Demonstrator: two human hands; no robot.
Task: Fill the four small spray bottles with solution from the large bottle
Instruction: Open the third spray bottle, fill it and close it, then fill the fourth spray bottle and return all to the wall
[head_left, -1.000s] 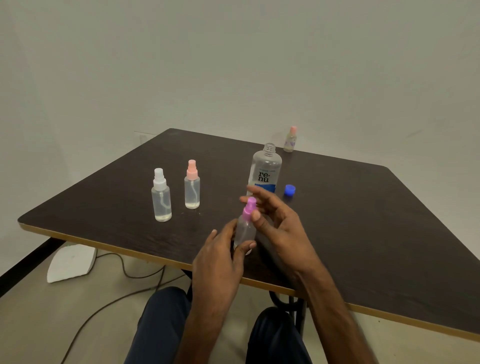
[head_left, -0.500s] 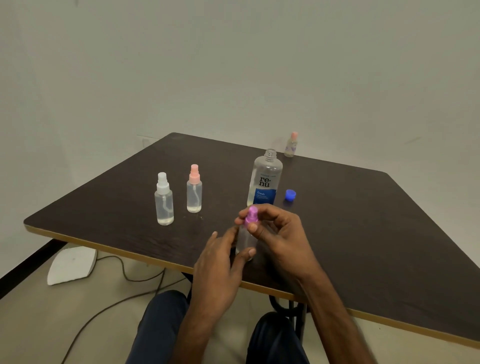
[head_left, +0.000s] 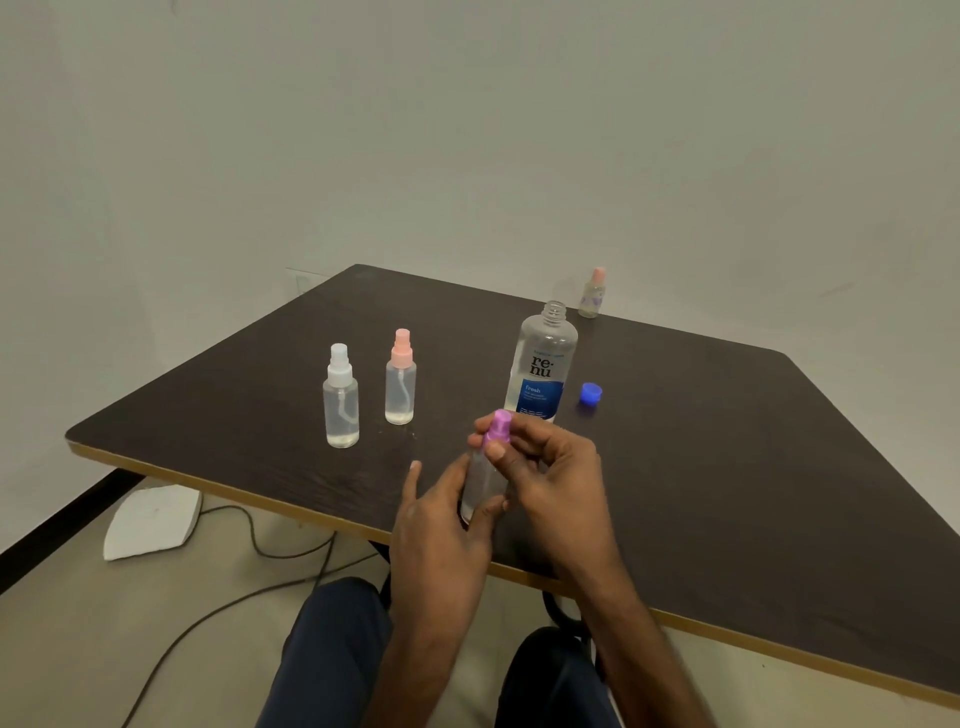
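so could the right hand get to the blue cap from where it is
Probably yes: the blue cap lies just beyond the right hand with bare table between, though that hand pinches the purple sprayer.

Dark table (head_left: 727, 467), tan edge; white slab (head_left: 150, 525) & cable (head_left: 275, 556) on floor (head_left: 78, 649).
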